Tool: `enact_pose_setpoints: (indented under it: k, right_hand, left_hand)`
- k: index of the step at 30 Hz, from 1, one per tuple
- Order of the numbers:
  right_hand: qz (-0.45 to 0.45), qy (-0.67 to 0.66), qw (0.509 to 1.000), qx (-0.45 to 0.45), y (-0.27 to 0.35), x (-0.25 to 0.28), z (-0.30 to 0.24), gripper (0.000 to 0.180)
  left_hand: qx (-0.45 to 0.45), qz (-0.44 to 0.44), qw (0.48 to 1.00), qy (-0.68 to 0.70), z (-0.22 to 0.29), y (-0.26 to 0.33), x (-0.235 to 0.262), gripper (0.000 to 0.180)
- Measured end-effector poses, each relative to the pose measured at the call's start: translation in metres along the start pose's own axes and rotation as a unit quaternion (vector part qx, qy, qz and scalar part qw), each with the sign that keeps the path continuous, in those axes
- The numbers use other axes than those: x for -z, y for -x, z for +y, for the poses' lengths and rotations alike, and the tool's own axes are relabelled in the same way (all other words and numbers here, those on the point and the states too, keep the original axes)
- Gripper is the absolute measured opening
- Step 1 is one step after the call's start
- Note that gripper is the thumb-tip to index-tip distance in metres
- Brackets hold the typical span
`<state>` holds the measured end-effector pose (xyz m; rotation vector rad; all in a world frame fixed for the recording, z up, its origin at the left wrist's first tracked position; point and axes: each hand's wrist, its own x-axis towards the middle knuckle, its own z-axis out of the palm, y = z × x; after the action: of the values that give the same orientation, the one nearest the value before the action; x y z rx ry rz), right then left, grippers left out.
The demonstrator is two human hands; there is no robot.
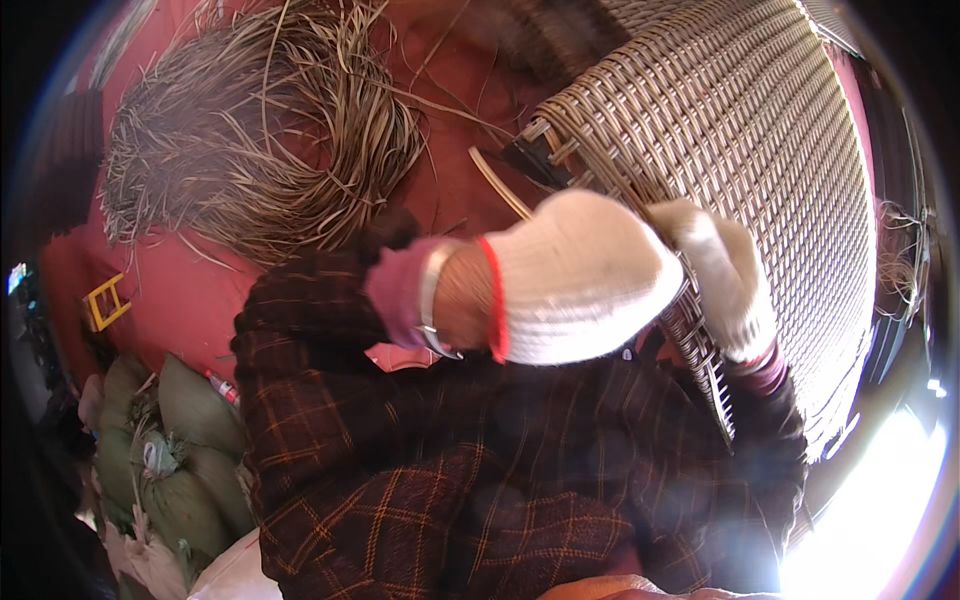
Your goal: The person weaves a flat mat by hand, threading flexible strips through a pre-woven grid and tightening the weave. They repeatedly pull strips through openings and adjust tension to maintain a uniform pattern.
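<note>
My left hand (590,275), in a white knitted glove with a red-edged cuff, is curled at the edge of a woven wicker panel (730,120); its fingertips are hidden underneath. Close by on the right, my right hand (735,275), gloved too, lies against the weave with its fingers bent toward the left one. What the fingers hold between them does not show. A flat tan strand (500,183) sticks out past my left hand. Uncovered frame pieces (540,150) show at the panel's far corner.
A big coil of loose brown strands (330,130) lies on the red floor (200,310) at the far left. Nearer are a yellow frame-shaped piece (105,303), green stuffed sacks (195,480) and a small bottle (224,387). Bright light comes in at the lower right.
</note>
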<state>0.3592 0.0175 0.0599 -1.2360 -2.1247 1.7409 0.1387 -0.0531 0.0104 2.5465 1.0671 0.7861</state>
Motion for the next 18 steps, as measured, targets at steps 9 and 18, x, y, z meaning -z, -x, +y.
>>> enact_pose_setpoints:
  k: [9, 18]
  right_hand:
    - [0.048, 0.134, 0.989, -0.047, -0.014, 0.021, -0.007, 0.027]
    - [0.066, 0.132, 0.985, 0.093, 0.024, 0.045, -0.014, 0.019]
  left_hand:
    - [0.056, 0.088, 0.969, 0.222, 0.029, -0.015, 0.002, 0.02]
    - [-0.206, 0.047, 0.973, 0.091, -0.063, -0.051, 0.046, 0.029]
